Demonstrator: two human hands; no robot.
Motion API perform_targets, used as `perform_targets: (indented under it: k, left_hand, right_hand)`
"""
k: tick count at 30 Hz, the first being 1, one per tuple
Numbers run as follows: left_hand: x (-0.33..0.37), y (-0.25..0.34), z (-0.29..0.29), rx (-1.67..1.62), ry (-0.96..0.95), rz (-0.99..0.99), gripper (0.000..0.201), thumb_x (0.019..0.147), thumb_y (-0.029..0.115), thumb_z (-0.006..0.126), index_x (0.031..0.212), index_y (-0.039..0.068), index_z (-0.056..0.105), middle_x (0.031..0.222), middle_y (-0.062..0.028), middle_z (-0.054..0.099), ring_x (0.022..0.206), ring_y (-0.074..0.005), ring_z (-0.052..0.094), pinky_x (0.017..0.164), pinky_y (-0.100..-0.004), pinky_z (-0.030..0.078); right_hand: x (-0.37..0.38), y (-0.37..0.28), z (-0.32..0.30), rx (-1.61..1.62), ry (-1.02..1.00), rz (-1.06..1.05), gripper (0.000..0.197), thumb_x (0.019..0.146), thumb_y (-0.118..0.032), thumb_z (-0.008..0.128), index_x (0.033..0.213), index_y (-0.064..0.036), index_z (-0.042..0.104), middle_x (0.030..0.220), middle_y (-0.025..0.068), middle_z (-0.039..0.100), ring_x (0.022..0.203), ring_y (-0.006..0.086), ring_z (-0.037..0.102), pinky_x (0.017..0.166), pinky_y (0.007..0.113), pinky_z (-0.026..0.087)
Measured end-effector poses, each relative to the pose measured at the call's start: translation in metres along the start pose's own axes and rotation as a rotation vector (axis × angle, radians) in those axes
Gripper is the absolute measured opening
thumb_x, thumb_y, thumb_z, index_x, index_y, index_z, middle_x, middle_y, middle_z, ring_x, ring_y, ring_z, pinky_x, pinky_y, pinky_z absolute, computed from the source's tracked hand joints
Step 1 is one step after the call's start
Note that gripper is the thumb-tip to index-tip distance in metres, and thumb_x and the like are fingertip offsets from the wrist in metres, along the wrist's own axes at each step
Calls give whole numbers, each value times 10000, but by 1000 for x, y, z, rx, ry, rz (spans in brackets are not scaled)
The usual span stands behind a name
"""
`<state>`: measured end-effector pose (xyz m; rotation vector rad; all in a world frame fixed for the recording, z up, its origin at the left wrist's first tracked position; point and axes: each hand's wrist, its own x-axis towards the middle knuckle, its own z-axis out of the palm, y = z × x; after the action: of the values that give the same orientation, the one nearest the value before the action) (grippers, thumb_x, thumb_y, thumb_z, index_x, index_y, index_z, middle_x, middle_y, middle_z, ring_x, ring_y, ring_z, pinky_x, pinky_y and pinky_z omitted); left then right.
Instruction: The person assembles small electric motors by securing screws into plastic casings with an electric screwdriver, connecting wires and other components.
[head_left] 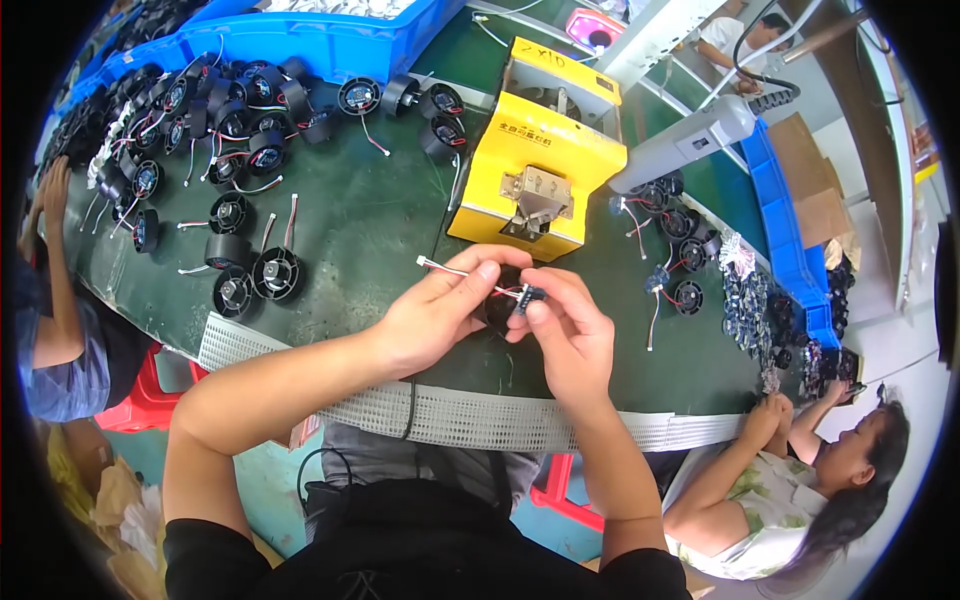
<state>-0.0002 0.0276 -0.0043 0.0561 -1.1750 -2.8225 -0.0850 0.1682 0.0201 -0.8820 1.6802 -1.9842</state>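
Both of my hands meet over the near part of the bench, just in front of a yellow machine (498, 150). My left hand (440, 310) is closed on a round black fan motor (497, 312), partly hidden by the fingers. My right hand (577, 340) pinches a small dark circuit board (530, 295) against the motor's open side. Red and white wires run from the board past my left thumb, ending in a white connector (422, 261). Whether the board is seated in the motor cannot be made out.
Many black fan motors (266, 158) with wires lie at the left. More motors (688, 296) and a heap of circuit boards (745, 312) lie at the right. Blue bins (340, 50) stand behind, and a grey handheld tool (690, 143) hangs over the bench. People sit on both sides.
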Motion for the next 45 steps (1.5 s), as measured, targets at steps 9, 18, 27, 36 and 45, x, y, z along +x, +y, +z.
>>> perform_targets:
  k: [9, 18, 27, 36, 45]
  left_hand:
    - [-1, -3, 0, 30, -12, -1, 404, 1059, 286, 345, 1365, 28, 395, 1327, -114, 476, 1201, -206, 508, 1040, -368, 405]
    - [-4, 1, -1, 405, -143, 75, 591, 1038, 308, 420, 1519, 98, 150, 1447, -123, 366, 1347, -183, 334, 1114, -356, 283]
    - [2, 13, -8, 343, 109, -173, 432, 930, 33, 590, 1340, 7, 458, 1143, -96, 592, 999, -184, 628, 836, -362, 598]
    - [-1, 9, -9, 330, 181, -265, 404, 978, 70, 512, 1370, 9, 437, 1127, -103, 582, 950, -235, 654, 832, -353, 595]
    - [6, 10, -5, 356, 280, -332, 369, 980, 75, 497, 1335, -15, 451, 1082, -144, 599, 858, -235, 681, 780, -329, 606]
  right_hand:
    - [-3, 9, -5, -365, 4, -127, 193, 809, 65, 711, 999, 38, 691, 953, 116, 641, 729, 139, 628, 627, 223, 507]
    - [-1, 9, 0, -49, 45, -41, 297, 814, 52, 713, 1084, 42, 590, 1060, 103, 608, 932, 162, 643, 767, 277, 547]
    - [57, -5, -40, -427, 452, -459, 680, 797, -97, 768, 1336, 10, 368, 1383, 163, 397, 1179, 251, 475, 972, 377, 412]
    - [96, -44, 5, -1, 222, -520, 662, 882, -30, 575, 1432, -7, 208, 763, 100, 587, 609, 145, 565, 595, 277, 483]
    - [111, -18, 42, -35, 267, -486, 454, 896, 20, 505, 1288, 1, 278, 572, 79, 495, 438, 146, 470, 473, 279, 425]
